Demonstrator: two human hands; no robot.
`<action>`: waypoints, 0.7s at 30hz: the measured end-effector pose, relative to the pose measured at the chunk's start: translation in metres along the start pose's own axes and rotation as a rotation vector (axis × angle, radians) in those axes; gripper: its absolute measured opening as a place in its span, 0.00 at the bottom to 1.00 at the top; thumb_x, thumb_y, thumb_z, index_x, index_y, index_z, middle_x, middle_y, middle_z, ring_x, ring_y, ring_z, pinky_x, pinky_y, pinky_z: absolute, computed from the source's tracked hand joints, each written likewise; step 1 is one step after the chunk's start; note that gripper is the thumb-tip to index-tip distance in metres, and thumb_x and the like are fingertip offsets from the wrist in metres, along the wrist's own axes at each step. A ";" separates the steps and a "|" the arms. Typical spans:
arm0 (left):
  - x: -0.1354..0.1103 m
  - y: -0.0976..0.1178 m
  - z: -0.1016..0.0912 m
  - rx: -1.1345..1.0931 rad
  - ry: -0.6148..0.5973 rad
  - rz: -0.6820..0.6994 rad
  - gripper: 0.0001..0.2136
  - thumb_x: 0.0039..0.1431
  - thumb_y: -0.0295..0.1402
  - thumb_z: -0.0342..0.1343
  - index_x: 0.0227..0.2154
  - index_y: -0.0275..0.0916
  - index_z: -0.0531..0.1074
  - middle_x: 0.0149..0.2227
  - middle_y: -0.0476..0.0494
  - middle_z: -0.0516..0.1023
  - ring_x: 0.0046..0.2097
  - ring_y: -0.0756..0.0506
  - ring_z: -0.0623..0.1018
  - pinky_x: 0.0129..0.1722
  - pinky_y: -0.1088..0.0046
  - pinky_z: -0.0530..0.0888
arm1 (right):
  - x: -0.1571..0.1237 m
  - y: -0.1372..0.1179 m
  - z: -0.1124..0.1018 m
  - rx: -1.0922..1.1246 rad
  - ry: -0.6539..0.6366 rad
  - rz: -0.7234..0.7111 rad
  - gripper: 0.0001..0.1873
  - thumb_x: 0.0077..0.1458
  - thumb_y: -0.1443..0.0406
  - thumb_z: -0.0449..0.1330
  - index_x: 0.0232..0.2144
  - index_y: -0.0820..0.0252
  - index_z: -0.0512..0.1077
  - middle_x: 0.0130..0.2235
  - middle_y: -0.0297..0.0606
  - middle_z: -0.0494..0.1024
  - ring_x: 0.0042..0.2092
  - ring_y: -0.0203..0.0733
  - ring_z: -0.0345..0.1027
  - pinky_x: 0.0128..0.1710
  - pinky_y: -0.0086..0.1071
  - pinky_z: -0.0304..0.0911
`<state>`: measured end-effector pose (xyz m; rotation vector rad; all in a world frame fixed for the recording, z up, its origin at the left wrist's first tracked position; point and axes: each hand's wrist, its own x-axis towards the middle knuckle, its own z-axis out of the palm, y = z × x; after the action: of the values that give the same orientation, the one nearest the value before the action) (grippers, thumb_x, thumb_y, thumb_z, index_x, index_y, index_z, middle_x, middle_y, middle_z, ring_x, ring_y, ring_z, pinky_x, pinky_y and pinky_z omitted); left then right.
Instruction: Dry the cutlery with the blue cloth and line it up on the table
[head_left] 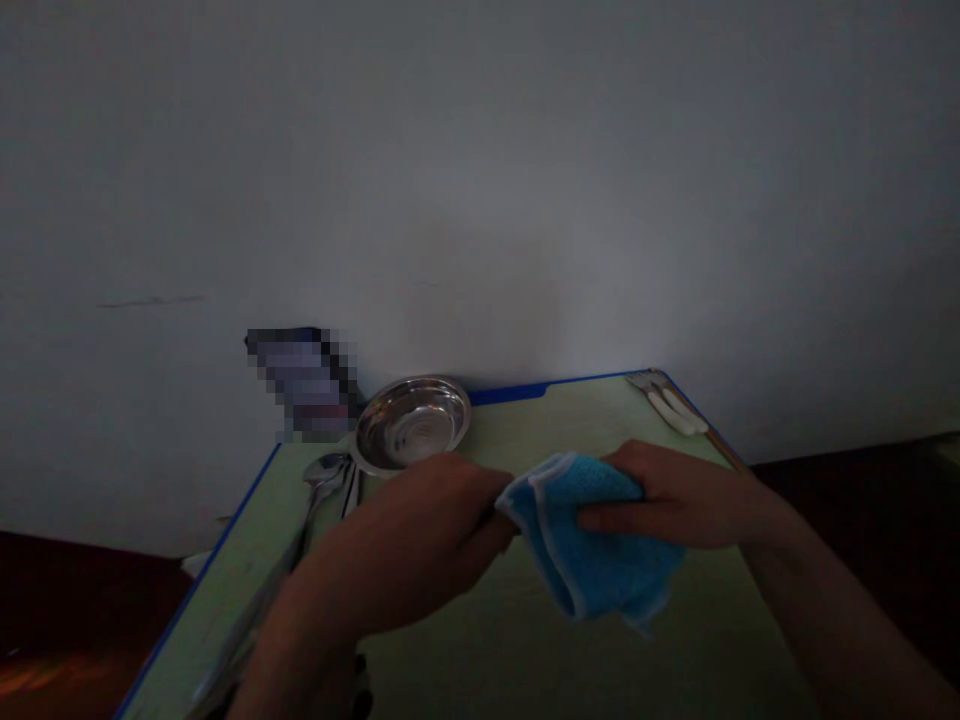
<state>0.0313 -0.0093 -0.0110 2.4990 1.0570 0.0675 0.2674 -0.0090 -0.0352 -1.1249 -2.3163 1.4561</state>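
Observation:
A folded blue cloth point(600, 540) with pale edging is held above the table by my right hand point(667, 500), whose thumb presses on its near face. My left hand point(435, 530) is closed at the cloth's left corner. What its fingers grip is hidden behind them and the cloth. Just beyond my left hand stands a shiny metal bowl point(412, 425). A metal spoon point(326, 470) lies left of the bowl, beside other long utensils partly covered by my left forearm.
The pale green table point(585, 415) has a blue edge and meets a grey wall point(480, 200). White-handled cutlery point(675, 405), including a fork, lies at the back right corner. A blurred-out phone-like device point(307, 385) leans on the wall at the back left.

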 end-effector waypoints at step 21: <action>0.007 -0.004 -0.010 -0.074 0.209 -0.059 0.19 0.62 0.40 0.40 0.22 0.37 0.68 0.17 0.53 0.62 0.21 0.53 0.64 0.23 0.75 0.58 | -0.008 -0.006 0.000 -0.262 -0.095 0.187 0.12 0.46 0.60 0.58 0.33 0.61 0.71 0.28 0.33 0.75 0.27 0.36 0.68 0.23 0.25 0.59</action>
<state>0.0313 0.0017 -0.0041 2.4321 1.1872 0.3502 0.2702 -0.0161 -0.0286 -1.4036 -2.5874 1.3172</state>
